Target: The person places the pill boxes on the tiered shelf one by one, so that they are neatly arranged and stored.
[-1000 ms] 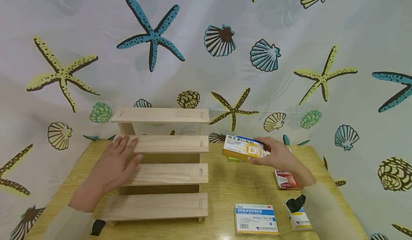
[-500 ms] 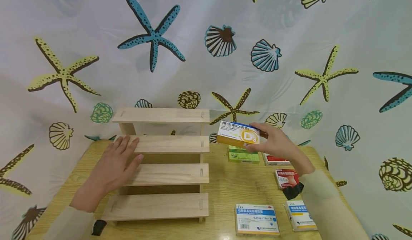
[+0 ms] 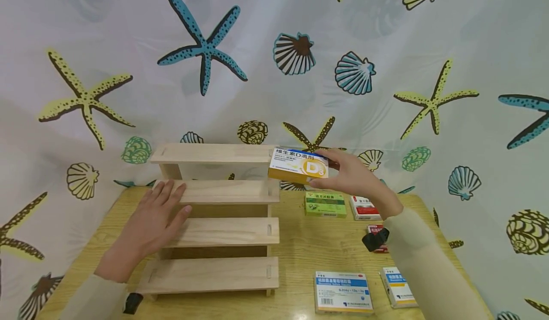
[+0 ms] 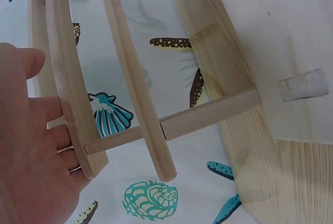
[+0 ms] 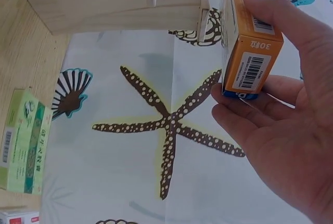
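Observation:
In the head view my right hand (image 3: 354,177) pinches a white, blue and orange medicine box (image 3: 296,165) marked D3 at its right end. The box is held up at the right end of the wooden tiered shelf (image 3: 227,191), between its top two boards. The right wrist view shows thumb and fingers on opposite sides of the orange box (image 5: 254,52). My left hand (image 3: 150,220) rests its extended fingers on the left end of the second board from the top. In the left wrist view my left hand (image 4: 36,141) touches the shelf frame (image 4: 73,83).
Right of the shelf lie a green medicine box (image 3: 325,204), a red-and-white box (image 3: 364,209), and a red box (image 3: 376,229) partly hidden by the right wrist. Nearer are two blue-and-white boxes, one flat (image 3: 343,292), one at the right (image 3: 398,287). A patterned curtain (image 3: 274,105) hangs behind.
My right hand has carried the D3 box left and up to the shelf's right end, uncovering the green and red-and-white boxes. My left hand has stayed on the board.

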Available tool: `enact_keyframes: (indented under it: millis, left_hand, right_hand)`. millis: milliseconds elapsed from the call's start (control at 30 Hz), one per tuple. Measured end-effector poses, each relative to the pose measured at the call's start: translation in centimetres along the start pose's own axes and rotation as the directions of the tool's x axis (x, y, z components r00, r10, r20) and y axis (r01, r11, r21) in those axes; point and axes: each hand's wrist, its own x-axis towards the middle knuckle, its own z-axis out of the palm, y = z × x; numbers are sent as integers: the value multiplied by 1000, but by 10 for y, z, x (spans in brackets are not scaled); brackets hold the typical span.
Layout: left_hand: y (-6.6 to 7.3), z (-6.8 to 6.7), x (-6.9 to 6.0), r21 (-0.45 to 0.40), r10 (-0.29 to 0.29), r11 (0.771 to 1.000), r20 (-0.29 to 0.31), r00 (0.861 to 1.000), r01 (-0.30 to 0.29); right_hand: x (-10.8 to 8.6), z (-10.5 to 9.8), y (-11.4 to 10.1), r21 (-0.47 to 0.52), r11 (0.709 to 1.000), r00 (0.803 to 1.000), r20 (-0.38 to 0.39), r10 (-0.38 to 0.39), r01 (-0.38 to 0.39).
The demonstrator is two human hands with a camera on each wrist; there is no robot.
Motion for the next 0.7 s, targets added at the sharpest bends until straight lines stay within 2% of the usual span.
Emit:
enact_keyframes:
  millis: [400, 700]
  left_hand:
    - [-1, 3, 1, 10, 9, 1000, -23, 1000, -9]
    - [3, -2, 1, 15, -10, 1000, -4, 1000, 10]
  right_hand:
    - [28, 7, -31, -4, 997, 997, 26, -73, 73]
    - [50, 20, -49, -4, 992, 991, 49, -123, 124]
